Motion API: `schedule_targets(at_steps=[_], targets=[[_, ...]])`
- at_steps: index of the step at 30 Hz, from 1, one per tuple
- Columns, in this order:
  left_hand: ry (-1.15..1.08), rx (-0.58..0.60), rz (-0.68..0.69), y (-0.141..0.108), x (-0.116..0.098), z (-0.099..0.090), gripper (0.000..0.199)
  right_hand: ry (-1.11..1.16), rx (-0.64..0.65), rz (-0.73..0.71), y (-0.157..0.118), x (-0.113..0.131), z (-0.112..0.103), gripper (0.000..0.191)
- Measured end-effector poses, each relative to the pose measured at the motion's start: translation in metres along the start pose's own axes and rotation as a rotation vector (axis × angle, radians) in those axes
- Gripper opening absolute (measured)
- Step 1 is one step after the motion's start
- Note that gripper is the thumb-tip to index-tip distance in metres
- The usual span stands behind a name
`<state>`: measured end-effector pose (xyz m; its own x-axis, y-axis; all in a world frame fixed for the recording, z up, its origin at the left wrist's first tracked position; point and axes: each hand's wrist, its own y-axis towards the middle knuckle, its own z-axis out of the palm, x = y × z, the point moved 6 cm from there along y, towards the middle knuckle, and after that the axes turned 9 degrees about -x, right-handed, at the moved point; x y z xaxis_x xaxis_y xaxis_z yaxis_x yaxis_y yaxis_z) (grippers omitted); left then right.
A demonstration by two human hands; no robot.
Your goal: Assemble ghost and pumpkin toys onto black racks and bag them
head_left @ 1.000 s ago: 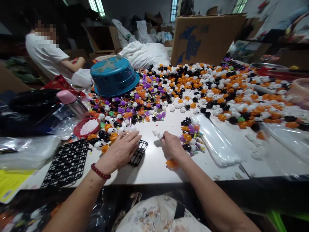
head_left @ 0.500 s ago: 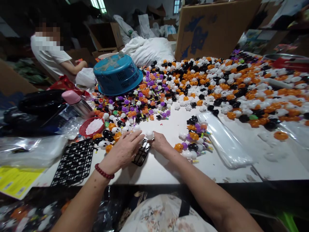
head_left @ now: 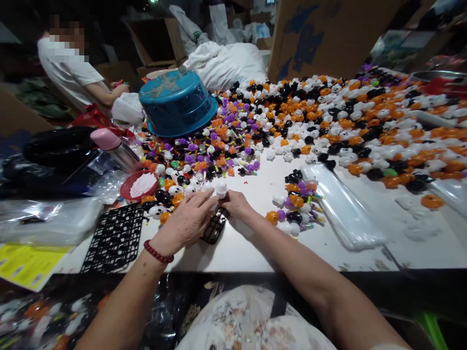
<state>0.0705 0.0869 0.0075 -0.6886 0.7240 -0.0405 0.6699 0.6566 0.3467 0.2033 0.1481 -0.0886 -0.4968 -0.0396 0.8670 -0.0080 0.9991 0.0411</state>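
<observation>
Above the near table, my left hand point(head_left: 188, 216), with a red bead bracelet, curls over one end of a small black plastic grid point(head_left: 216, 229). Its fingertips reach toward a small round white plastic toy piece point(head_left: 221, 188). My right hand point(head_left: 238, 204) meets it from the other side, fingers bent and pinched at the base of that white piece. The fingers partly hide where piece and grid meet. A larger black grid sheet point(head_left: 115, 238) lies left of my hands. To the right is a small group of orange, black, white and purple toys point(head_left: 295, 204).
Heaps of small plastic toys point(head_left: 310, 112) cover the table's far side. An upturned blue basket point(head_left: 177, 104), a red dish of white powder point(head_left: 140, 185), a pink-capped flask point(head_left: 115, 148) and clear plastic bags point(head_left: 345, 209) surround the work spot. A person point(head_left: 75, 68) stands at back left.
The view has tilted slightly down. The white piece and both hands have shifted a little left, with my right fingers now bent closer beneath the piece.
</observation>
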Motion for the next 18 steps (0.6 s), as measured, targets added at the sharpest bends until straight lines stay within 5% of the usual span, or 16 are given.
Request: schedule_targets(at_steps=[9, 14, 18], targets=[[0.010, 0.037, -0.019, 0.004, -0.004, -0.004, 0.048, -0.332, 0.113, -0.217, -0.008, 0.012, 0.005, 0.029], [0.045, 0.060, -0.015, 0.005, 0.002, 0.005, 0.046, -0.393, 0.144, -0.217, -0.005, 0.016, 0.013, 0.028], [0.046, -0.045, -0.011, 0.009, -0.002, -0.002, 0.046, -0.365, 0.172, -0.229, -0.009, 0.021, -0.005, 0.024]])
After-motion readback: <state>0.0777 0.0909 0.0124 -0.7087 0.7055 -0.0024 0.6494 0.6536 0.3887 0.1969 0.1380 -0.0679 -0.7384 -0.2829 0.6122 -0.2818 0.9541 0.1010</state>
